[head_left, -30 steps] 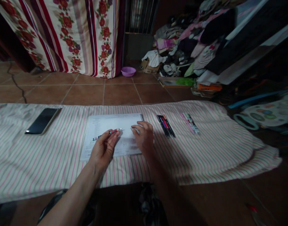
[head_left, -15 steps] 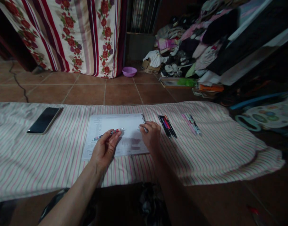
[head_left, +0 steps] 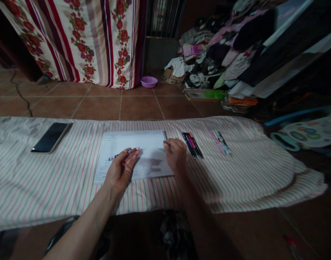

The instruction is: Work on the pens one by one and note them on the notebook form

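My left hand (head_left: pixel 123 168) is turned palm up over the spiral notebook (head_left: pixel 133 139), its fingers closed on a pen (head_left: pixel 134 149) with a red and patterned barrel. The pen's tip points right. Over the notebook's right edge, near the wire spiral, my right hand (head_left: pixel 176 153) is closed in a pinch. A small dark piece, perhaps part of a pen, shows between its fingers; most of it is hidden. A faint teal sliver (head_left: pixel 160 149) lies just left of those fingertips, too blurred to name. Pale marks and hand shadows show on the white page.
Several dark pens (head_left: pixel 192 145) lie right of the notebook, with pink and patterned pens (head_left: pixel 220 142) farther right. A phone (head_left: pixel 50 138) lies at left on the striped cloth (head_left: pixel 249 173). Beyond are a purple basin (head_left: pixel 149 82), a floral curtain (head_left: pixel 100 43) and piled clothes (head_left: pixel 216 50).
My right hand has shifted slightly right and up, away from the page's middle, and the dark piece in its fingers shows less. My left hand with the pen has hardly moved.
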`<state>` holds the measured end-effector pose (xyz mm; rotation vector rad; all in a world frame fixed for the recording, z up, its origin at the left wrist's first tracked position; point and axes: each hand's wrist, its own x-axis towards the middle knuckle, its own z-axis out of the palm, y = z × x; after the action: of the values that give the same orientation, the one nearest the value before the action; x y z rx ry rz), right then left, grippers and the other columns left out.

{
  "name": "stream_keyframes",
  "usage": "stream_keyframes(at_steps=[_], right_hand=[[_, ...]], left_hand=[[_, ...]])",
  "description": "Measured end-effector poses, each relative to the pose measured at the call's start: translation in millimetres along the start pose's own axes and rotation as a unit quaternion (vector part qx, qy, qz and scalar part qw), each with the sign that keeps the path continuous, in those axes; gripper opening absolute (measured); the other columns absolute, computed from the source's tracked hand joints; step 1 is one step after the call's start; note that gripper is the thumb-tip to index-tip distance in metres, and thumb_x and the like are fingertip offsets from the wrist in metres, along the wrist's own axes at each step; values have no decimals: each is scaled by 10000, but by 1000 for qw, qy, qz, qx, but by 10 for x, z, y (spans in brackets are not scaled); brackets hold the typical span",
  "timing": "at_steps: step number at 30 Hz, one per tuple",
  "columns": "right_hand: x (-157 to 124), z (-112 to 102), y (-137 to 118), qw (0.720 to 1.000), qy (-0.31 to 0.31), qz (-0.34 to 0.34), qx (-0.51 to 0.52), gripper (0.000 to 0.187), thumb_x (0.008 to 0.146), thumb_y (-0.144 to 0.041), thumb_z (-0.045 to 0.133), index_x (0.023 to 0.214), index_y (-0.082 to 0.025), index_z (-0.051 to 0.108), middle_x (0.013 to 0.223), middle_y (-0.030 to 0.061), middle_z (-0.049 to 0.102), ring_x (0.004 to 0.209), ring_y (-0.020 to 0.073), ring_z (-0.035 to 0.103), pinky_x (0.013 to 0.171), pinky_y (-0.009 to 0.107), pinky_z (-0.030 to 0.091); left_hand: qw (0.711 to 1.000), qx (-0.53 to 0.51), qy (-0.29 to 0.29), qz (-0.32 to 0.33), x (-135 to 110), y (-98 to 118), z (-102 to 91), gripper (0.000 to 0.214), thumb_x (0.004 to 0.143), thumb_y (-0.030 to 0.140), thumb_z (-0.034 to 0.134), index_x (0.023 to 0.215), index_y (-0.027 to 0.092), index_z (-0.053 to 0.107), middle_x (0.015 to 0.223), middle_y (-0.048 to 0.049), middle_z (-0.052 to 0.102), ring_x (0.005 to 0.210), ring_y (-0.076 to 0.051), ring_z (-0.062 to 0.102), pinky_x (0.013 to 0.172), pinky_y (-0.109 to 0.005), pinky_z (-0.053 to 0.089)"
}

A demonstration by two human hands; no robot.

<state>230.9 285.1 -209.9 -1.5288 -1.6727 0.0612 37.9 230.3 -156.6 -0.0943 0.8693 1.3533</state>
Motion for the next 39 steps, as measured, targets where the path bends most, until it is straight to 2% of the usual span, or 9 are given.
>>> stream_keyframes(at_steps=[4,7,10,14,18,25,29,35,39], right_hand=[[38,-75,-60,998,53,19,39,219,787,-228,482,853,-142,673,909,113,686,940,228,590,929,406,397],[23,-113,-179,990,55,74,104,270,804,-286,473,931,-134,656,948,127,680,892,218,615,818,361,473],[-23,-103,-333,967,-14,129,219,304,803,-353,497,990,-155,632,893,93,690,754,178,648,672,288,511],[-90,-40,-502,911,-168,172,335,330,743,-395,583,974,-164,628,747,37,671,606,142,632,482,216,472],[-138,3,-608,869,-231,181,399,357,711,-391,612,996,-176,618,800,31,658,617,125,609,417,184,432],[-147,24,-699,866,-214,192,410,228,698,-323,596,855,-166,647,697,9,652,492,81,533,390,177,390],[-154,56,-678,864,-197,194,421,208,714,-311,587,835,-156,653,614,-2,629,494,89,544,411,183,407],[-172,94,-638,857,-179,207,437,204,727,-335,593,820,-165,655,691,27,677,568,116,604,451,201,446],[-152,67,-648,852,-177,220,441,207,719,-346,604,813,-168,653,713,34,688,584,125,618,459,206,451]], left_hand=[[1000,-5,1,-1,-4,-11,9,183,857,42,415,776,51,579,788,-156,678,745,-205,691,589,-181,569],[1000,-6,-3,-5,-12,-32,21,189,862,47,411,769,55,575,780,-151,678,736,-200,692,592,-183,571],[1000,-8,-3,-9,-15,-50,28,189,866,53,409,774,64,574,771,-139,680,728,-193,692,591,-184,572],[1000,-15,-3,-15,-1,-63,30,189,870,55,409,784,65,577,765,-132,680,729,-186,691,589,-179,569],[1000,-18,-11,-9,26,-88,19,194,867,49,411,767,63,577,746,-130,678,709,-178,689,608,-188,570],[1000,-7,-21,12,50,-133,1,193,844,34,436,737,77,591,736,-111,676,681,-157,681,639,-208,573],[1000,3,-21,15,44,-145,9,191,838,32,441,729,78,591,739,-108,673,696,-162,683,658,-217,571],[1000,4,-21,17,41,-149,3,173,831,34,452,740,81,591,741,-109,671,701,-168,683,686,-240,572],[1000,6,-6,11,42,-125,4,169,837,41,449,755,87,590,741,-102,671,695,-159,682,635,-204,571]])
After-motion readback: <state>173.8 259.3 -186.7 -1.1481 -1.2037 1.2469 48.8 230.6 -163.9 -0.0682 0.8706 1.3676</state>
